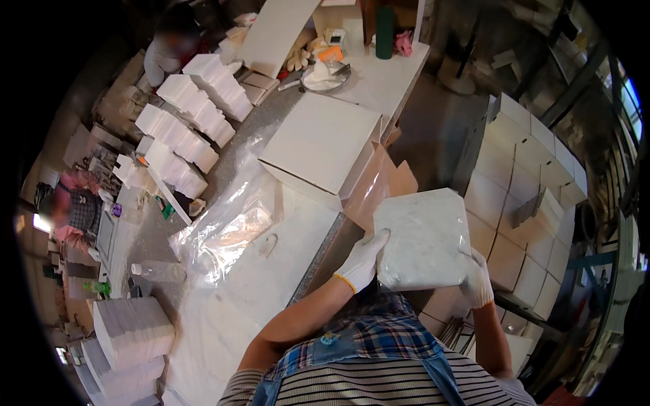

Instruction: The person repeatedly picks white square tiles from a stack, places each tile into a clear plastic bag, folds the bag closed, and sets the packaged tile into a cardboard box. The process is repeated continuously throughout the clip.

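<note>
Between my gloved hands is a white, square, plastic-wrapped package (423, 237), held in front of my body just off the table's edge. My left hand (362, 260) grips its left side, with the thumb lying on the upper face. On the opposite side my right hand (477, 281) holds the edge, and its fingers are partly hidden behind the package. What the wrapping contains cannot be made out. A closed white box (321, 142) sits on the table beyond the package. Clear plastic film (233, 227) lies crumpled beside that box.
Stacks of white slabs (179, 125) stand at the far left, another stack (132, 331) nearer. A plastic bottle (159, 272) lies on the table (237, 325). A pan (326, 76) sits at the back. Many cartons (508, 183) fill the right side. Two people (74, 203) work at left.
</note>
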`<state>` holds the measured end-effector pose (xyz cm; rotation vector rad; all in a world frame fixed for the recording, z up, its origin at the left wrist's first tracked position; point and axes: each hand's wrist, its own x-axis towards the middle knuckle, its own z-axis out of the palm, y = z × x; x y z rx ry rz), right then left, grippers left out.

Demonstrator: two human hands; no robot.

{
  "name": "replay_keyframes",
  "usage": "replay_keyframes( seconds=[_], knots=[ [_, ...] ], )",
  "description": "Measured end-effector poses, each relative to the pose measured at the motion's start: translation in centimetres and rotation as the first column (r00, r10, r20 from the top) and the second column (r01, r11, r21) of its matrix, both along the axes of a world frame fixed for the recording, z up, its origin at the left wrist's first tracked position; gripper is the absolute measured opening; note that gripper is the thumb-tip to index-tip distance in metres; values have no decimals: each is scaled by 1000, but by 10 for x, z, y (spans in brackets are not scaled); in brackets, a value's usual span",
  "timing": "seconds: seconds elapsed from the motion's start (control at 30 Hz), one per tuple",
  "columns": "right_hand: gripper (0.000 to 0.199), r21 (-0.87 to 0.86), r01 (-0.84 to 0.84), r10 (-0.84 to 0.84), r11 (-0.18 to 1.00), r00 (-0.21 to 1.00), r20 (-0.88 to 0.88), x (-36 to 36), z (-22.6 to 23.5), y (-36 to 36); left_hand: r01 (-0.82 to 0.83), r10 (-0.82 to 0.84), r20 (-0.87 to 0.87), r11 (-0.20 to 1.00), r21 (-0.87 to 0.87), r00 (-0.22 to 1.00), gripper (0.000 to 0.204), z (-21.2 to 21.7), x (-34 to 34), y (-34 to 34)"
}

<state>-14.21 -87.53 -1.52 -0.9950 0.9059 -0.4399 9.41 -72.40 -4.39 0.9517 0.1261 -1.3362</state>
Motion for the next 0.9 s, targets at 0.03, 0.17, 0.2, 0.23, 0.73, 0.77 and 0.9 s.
replay_keyframes(
  seconds=[0.03,0.17,0.2,0.23,0.73,0.77,0.9],
  knots=[
    [30,-31,11,-11,999,1000,-5,4,15,5,42,-43,-29,999,-28,999,51,-4,2,-6],
    [31,-210,-10,-10,978,996,-93,-12,44,13,230,-229,-14,971,63,973,53,-41,2,-8],
    [30,-199,-5,-15,980,995,-101,-21,44,13,285,-296,39,941,183,954,52,-55,6,-4],
    [30,-189,1,-22,982,994,-107,-30,44,12,200,-247,128,933,299,961,51,-65,5,0],
    [31,53,181,-175,982,980,-98,-79,25,34,-331,159,391,842,426,907,38,-99,-11,-37],
    [31,59,172,-166,983,982,-91,-78,20,29,-359,230,332,839,408,915,32,-89,-17,-42],
    [31,93,115,-102,989,985,-136,-57,14,-6,-202,170,128,932,302,977,36,-123,4,-53]
  ],
)
